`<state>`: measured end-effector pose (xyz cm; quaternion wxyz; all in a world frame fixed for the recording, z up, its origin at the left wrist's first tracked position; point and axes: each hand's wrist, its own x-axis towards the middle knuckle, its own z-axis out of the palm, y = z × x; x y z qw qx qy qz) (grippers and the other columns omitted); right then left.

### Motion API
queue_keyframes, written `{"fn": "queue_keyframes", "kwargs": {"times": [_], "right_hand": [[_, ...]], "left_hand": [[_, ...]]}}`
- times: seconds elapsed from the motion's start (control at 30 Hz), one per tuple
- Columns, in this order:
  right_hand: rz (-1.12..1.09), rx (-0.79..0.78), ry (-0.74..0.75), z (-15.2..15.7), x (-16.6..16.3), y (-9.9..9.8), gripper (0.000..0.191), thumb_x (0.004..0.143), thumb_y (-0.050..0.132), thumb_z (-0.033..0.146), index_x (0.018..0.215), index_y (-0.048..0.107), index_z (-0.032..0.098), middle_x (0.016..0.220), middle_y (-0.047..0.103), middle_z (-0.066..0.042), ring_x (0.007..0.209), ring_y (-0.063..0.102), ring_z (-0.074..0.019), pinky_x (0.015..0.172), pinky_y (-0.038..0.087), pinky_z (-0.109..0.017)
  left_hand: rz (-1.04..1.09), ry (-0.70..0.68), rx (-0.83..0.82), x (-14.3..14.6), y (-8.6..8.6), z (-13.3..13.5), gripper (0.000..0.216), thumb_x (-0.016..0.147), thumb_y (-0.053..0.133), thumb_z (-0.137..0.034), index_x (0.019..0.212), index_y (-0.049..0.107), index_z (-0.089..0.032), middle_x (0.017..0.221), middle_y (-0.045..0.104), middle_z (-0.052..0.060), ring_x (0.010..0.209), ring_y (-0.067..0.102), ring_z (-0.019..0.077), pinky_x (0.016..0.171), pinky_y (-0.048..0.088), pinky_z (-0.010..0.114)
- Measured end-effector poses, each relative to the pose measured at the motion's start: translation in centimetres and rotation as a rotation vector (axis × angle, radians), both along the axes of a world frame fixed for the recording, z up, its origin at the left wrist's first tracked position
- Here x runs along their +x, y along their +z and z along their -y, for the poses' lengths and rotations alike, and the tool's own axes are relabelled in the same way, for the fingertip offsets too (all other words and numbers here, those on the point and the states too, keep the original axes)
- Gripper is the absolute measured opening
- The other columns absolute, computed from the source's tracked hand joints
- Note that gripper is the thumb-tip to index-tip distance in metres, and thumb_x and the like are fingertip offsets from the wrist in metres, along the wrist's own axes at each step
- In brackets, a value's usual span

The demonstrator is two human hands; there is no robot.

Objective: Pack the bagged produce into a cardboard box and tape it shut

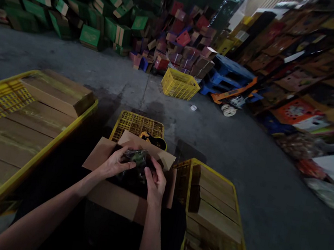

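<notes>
An open brown cardboard box point(120, 201) sits in front of me with its flaps spread. Over its opening both my hands hold a dark, shiny plastic-wrapped bundle point(136, 161) with something green inside. My left hand point(116, 162) grips the bundle's left side with curled fingers. Its right side is held by my right hand point(154, 184), fingers pressed against the wrap. What lies deeper in the box is too dark to make out.
A yellow crate point(19, 171) of flat cardboard stands at my left, another yellow crate point(217, 213) of cardboard at my right. A yellow crate point(138, 124) lies just beyond the box, one more yellow crate point(179, 85) farther off. Stacked boxes line the back and right.
</notes>
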<state>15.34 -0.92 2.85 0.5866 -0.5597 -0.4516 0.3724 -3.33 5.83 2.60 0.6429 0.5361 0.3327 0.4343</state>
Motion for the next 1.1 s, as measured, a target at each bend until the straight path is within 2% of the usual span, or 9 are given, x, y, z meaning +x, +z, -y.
{"fn": "queue_keyframes", "kwargs": {"times": [0.3,0.5,0.7,0.8,0.9,1.1], "right_hand": [[-0.097,-0.055,0.052,0.2,-0.5,0.8,0.049,0.085,0.077,0.041,0.131,0.069,0.027,0.129,0.072,-0.008,0.118,0.068,-0.0292,0.103,0.055,-0.046],[-0.121,-0.044,0.018,0.2,-0.7,0.9,0.053,0.083,0.077,0.044,0.132,0.068,0.024,0.130,0.071,-0.010,0.119,0.067,-0.0305,0.101,0.057,-0.047],[-0.157,-0.013,0.026,0.1,-0.7,0.8,0.054,0.085,0.076,0.043,0.135,0.066,0.024,0.134,0.069,-0.010,0.123,0.066,-0.0307,0.106,0.054,-0.047],[-0.119,-0.003,0.017,0.0,-0.4,0.6,0.047,0.087,0.074,0.043,0.129,0.070,0.023,0.132,0.070,-0.010,0.124,0.065,-0.0304,0.109,0.051,-0.048],[-0.075,-0.023,0.010,0.0,-0.2,0.5,0.040,0.087,0.074,0.043,0.121,0.074,0.021,0.125,0.074,-0.009,0.118,0.068,-0.0297,0.107,0.053,-0.047],[-0.098,-0.047,-0.031,-0.1,-0.3,0.3,0.043,0.083,0.076,0.044,0.120,0.074,0.021,0.121,0.075,-0.009,0.111,0.071,-0.0290,0.098,0.057,-0.043]], "left_hand": [[0.037,0.037,0.069,-0.4,1.3,-0.2,0.047,0.089,0.069,-0.043,0.127,0.063,-0.017,0.133,0.068,0.012,0.127,0.060,0.0295,0.113,0.043,0.041],[-0.007,0.083,-0.030,-0.2,-0.2,-0.4,0.057,0.082,0.077,-0.042,0.129,0.058,-0.017,0.131,0.067,0.013,0.130,0.058,0.0306,0.113,0.042,0.044],[-0.041,0.060,0.070,-0.2,0.4,-0.5,0.043,0.078,0.081,-0.040,0.111,0.064,-0.017,0.122,0.070,0.011,0.117,0.065,0.0272,0.106,0.047,0.039],[-0.074,0.034,0.096,-0.2,0.8,-0.4,0.040,0.077,0.082,-0.040,0.105,0.066,-0.018,0.115,0.071,0.009,0.111,0.066,0.0256,0.099,0.049,0.035],[-0.120,0.031,0.108,-0.2,0.8,-0.3,0.041,0.075,0.083,-0.041,0.105,0.066,-0.017,0.109,0.072,0.008,0.104,0.067,0.0247,0.093,0.051,0.034],[-0.150,0.045,0.110,-0.2,0.3,-0.3,0.049,0.070,0.087,-0.041,0.108,0.066,-0.018,0.101,0.071,0.005,0.093,0.067,0.0219,0.085,0.052,0.032]]}}
